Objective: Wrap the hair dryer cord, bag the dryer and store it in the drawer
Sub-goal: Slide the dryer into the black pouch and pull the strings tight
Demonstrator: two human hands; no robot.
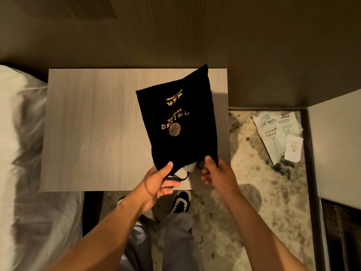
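Note:
A black drawstring bag [179,118] with gold lettering lies on the pale wooden nightstand top [93,130], its mouth toward me at the front right. My left hand [160,180] pinches the left side of the mouth, and black cord loops under its thumb. My right hand [214,173] grips the right side of the mouth. A bit of the white hair dryer [188,167] shows inside the opening; the rest is hidden in the bag. No drawer is visible.
A white bed [17,153] borders the nightstand on the left. Plastic slipper packets [277,135] lie on the mottled carpet to the right. A pale surface [336,145] stands at far right. My shoe [181,202] is below the nightstand's front edge.

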